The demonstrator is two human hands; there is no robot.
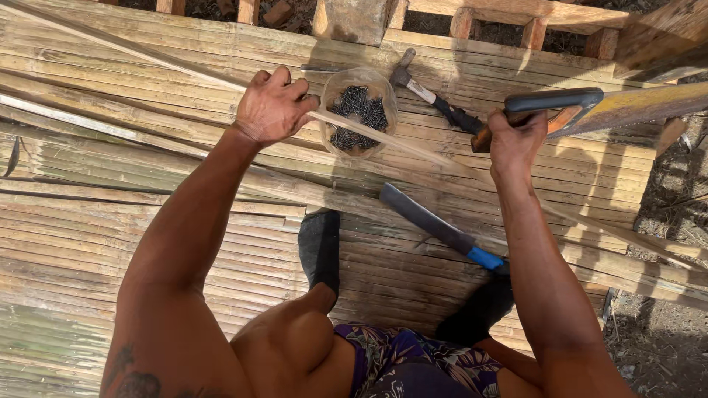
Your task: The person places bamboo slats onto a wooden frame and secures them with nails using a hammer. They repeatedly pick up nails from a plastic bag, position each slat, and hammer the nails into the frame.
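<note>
Bamboo strip (383,138), thin, light and springy, sits pinched in my left hand (271,107); my right hand (516,140) clenches the handsaw handle (553,103).

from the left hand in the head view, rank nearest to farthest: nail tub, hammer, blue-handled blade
1. Nail tub: just right of the left hand, almost at its fingers.
2. Hammer: farther right, beyond the tub.
3. Blue-handled blade: lower right, lying on the bamboo slats near the feet.
</note>
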